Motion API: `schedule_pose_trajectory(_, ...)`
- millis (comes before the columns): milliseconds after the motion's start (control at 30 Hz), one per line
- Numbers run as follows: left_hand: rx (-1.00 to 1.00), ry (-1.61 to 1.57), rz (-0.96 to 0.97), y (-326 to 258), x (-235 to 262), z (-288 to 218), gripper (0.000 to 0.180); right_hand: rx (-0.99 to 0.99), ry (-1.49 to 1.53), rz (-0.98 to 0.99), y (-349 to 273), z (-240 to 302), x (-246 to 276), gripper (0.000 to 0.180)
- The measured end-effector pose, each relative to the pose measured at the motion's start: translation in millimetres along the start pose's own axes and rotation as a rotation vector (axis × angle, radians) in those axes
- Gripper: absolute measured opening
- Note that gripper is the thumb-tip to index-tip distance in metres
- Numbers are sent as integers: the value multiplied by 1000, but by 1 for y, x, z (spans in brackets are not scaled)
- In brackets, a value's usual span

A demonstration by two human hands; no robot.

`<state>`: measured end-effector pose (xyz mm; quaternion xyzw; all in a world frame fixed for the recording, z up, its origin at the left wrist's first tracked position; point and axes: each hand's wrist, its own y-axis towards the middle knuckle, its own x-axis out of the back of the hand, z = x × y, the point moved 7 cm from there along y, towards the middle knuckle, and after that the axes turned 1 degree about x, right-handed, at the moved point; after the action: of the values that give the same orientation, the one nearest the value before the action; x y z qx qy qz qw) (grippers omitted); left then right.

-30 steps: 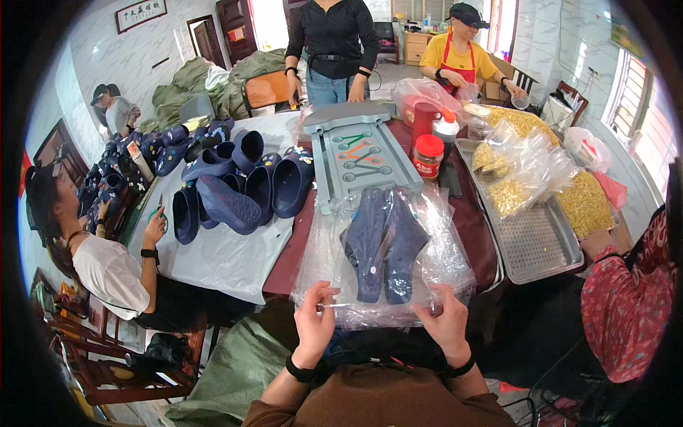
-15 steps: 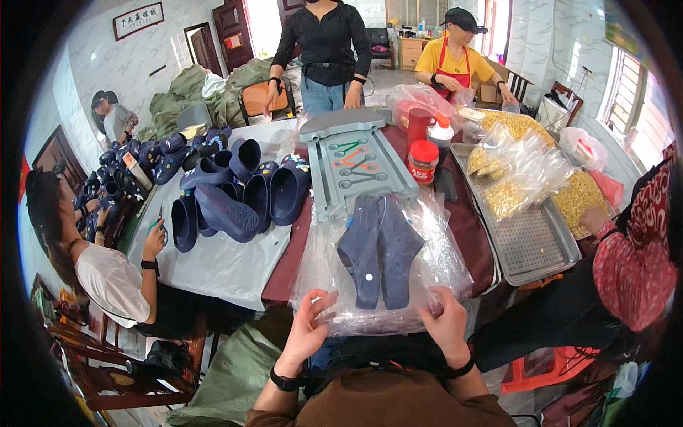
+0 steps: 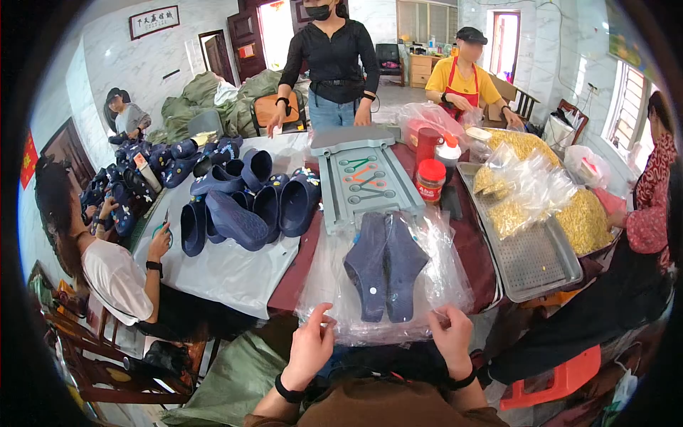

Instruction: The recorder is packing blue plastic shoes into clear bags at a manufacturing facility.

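Observation:
A pair of dark blue clogs (image 3: 373, 274) lies side by side inside a clear plastic bag (image 3: 325, 285) at the table's near edge. Soles seem to face up, and a small white round spot shows on the left one. My left hand (image 3: 311, 347) is at the bag's near left corner, its fingers half bent and apart. By the near right corner is my right hand (image 3: 453, 341), thumb and fingers likewise spread. Neither hand visibly grips the plastic, though contact with its edge is hard to judge. Beyond the clogs stands a grey plastic folding stool (image 3: 338, 186).
More blue clogs (image 3: 237, 218) pile up on the left, beside a person holding scissors (image 3: 165, 226). On the right are a red-lidded jar (image 3: 430, 181), a perforated metal tray (image 3: 538, 269) and bags of yellow kernels (image 3: 509, 217). Several people surround the table.
My hands have drawn back slightly toward me from the bagged clogs. The person in the red patterned top has shifted back to the right. The whole view has shifted a little.

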<state>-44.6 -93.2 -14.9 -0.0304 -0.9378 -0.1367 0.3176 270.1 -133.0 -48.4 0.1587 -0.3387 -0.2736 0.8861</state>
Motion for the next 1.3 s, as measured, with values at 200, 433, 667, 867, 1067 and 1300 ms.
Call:
schedule_pose_trajectory(200,49,-333,224,-2,2,0,59,8,1,-23,-1,-8,5,21)
schedule_pose_trajectory(433,85,-309,276,0,17,7,65,-39,91,-49,5,-3,18,28)
schedule_pose_trajectory(667,17,-283,556,-6,27,7,69,50,135,9,7,5,16,33)
schedule_pose_trajectory(867,51,-542,242,8,25,23,64,118,223,-41,7,21,23,43)
schedule_pose_trajectory(1067,145,-443,364,7,-15,9,70,175,127,58,7,28,17,39)
schedule_pose_trajectory(1300,11,-170,331,2,-29,28,74,249,79,164,9,31,1,25)
